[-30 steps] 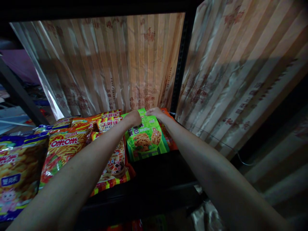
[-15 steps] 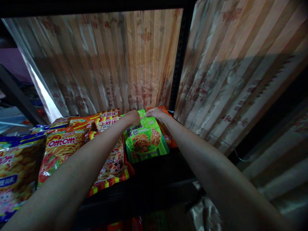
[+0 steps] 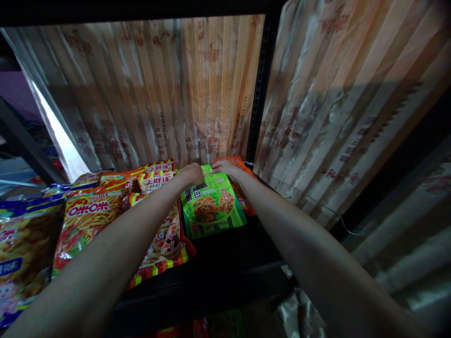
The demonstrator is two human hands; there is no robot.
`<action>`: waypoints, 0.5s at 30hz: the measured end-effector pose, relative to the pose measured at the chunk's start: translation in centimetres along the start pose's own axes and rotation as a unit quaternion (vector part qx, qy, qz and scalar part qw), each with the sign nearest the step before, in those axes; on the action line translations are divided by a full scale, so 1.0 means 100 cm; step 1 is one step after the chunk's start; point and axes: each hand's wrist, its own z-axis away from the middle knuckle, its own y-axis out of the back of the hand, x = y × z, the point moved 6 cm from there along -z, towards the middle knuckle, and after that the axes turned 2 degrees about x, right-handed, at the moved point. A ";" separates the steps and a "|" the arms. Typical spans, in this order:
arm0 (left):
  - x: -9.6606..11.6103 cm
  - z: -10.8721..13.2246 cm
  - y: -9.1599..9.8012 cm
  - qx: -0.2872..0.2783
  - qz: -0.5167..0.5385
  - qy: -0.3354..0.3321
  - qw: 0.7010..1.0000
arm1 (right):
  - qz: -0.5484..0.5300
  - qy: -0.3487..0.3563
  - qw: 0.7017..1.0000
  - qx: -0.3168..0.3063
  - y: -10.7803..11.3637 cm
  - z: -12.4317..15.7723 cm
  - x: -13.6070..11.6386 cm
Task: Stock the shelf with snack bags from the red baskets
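A green snack bag [image 3: 213, 206] with pictured rice crackers lies face up near the shelf's front edge. My left hand [image 3: 193, 174] is closed at its upper left corner, fingers curled out of sight. At the upper right corner, my right hand [image 3: 225, 167] pinches the bag's top, fingertips partly hidden. More green packaging shows between the hands, behind the top edge. Beneath my right wrist is an orange snack bag [image 3: 251, 206]. A red and yellow striped snack bag [image 3: 169, 239] lies against the left side, partly covered by my left forearm.
Further left stand a noodle-snack bag [image 3: 89, 211] and a blue-edged snack bag [image 3: 31, 234]. A dark metal upright [image 3: 260, 94] rises behind, before pleated printed sheeting [image 3: 197, 94]. A loose wire [image 3: 347, 227] sticks out at right. More packets lie on a lower level.
The view has shifted slightly. The green bag's top edge now sits a little lower, with more green packaging visible behind it. Both hands stay at its top corners.
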 end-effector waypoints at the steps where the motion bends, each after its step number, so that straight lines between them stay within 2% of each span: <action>1: -0.001 0.000 -0.001 0.000 0.000 0.001 1.000 | -0.003 -0.008 1.000 0.002 0.000 0.000 0.001; 8: -0.005 -0.007 -0.004 0.000 -0.003 0.010 1.000 | -0.022 -0.043 0.999 0.026 0.001 -0.002 0.005; 15: -0.001 -0.009 -0.006 -0.007 -0.006 0.006 1.000 | -0.006 -0.040 0.997 0.058 -0.002 -0.008 0.013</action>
